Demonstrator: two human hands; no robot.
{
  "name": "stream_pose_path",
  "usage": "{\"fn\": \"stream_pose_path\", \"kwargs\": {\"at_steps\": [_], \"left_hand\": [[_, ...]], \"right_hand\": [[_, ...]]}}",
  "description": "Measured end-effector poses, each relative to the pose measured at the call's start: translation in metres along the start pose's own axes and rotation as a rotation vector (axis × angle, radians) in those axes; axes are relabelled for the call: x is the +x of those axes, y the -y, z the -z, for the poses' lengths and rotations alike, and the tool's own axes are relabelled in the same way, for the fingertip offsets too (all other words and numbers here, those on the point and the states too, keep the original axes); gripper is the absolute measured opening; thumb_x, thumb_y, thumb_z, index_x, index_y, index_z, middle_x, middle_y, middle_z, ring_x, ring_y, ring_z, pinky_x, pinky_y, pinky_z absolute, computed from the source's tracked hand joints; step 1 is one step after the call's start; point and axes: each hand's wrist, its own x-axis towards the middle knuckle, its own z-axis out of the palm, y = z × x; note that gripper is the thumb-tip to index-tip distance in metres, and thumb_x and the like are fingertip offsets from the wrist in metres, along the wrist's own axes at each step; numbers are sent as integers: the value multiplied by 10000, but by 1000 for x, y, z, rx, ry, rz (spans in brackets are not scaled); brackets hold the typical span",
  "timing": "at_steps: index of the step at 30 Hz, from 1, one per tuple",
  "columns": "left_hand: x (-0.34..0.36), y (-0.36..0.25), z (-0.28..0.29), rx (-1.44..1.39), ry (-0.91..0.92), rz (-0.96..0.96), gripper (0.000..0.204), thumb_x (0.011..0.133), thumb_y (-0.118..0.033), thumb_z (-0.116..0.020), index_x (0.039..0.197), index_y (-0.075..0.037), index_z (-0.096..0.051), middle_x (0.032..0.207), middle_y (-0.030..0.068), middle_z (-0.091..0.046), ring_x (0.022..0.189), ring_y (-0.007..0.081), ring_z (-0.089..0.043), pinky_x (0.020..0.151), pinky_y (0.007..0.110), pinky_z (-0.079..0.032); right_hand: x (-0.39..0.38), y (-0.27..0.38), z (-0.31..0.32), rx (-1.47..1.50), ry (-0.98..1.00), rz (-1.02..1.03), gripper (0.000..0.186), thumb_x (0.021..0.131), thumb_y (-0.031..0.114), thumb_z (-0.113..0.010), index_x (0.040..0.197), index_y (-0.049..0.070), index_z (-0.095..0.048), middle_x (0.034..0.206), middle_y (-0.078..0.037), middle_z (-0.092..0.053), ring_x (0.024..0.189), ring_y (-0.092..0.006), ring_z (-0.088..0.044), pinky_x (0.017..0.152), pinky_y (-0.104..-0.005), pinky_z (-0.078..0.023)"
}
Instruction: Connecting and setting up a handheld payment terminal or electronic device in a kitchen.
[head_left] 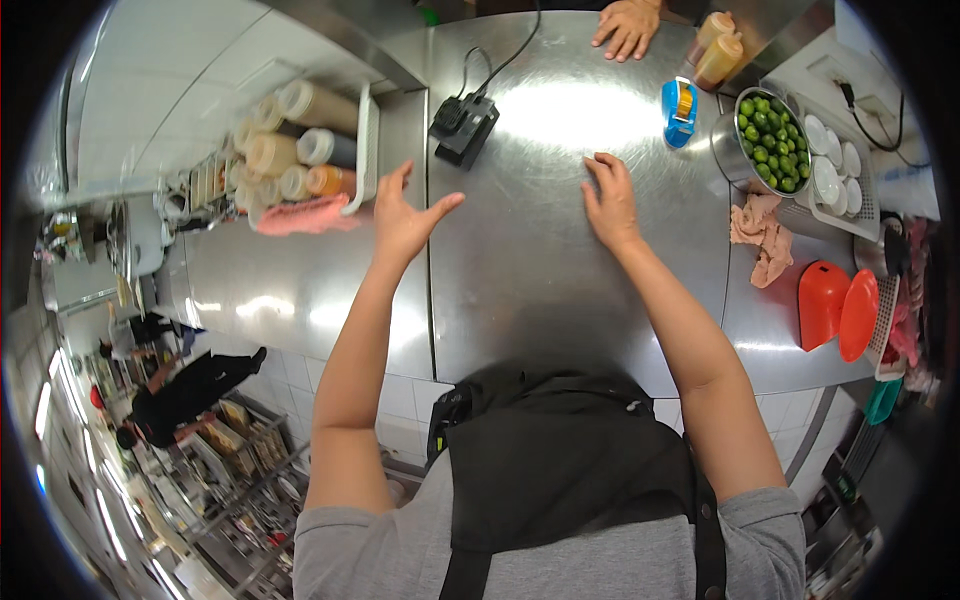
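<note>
My left hand [410, 220] is open, thumb out and fingers apart, beside a white basket [364, 135] of several squeeze bottles [300, 108] with a pink cloth [300, 215] at its near side. My right hand [610, 205] lies open on or just over the steel counter [525, 260], with nothing in it. Beyond my hands are a black charger-like device [465, 130] with cords and, to the right, a blue tape dispenser [678, 115].
Another person's hand [625, 25] rests at the far edge. Rightward are two sauce bottles [720, 60], a pot of limes [770, 140], white cups [825, 170], a pink rag [760, 240] and red plastic containers [820, 305]. At lower left, co-workers [180, 400] stand by metal shelving.
</note>
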Motion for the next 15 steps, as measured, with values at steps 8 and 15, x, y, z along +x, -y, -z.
{"fn": "stream_pose_path", "kwargs": {"at_steps": [8, 15], "left_hand": [[99, -33, -60, 149, 26, -112, 1300, 515, -373, -978, 1481, 77, -234, 1328, 269, -490, 1278, 415, -466, 1088, 445, -396], [101, -31, -71, 184, -20, -96, 1167, 598, -206, -916, 1485, 78, -214, 1318, 291, -490, 1216, 415, -494, 1069, 460, -394]], "right_hand": [[5, -9, 4, -118, -10, 27, 273, 822, 32, -639, 1086, 22, -569, 1199, -145, -533, 1081, -326, -537, 963, -420, -480], [9, -10, 5, -139, 20, 16, 285, 812, 13, -652, 1088, 9, -582, 1197, -155, -535, 1056, -329, -545, 943, -413, -483]]}}
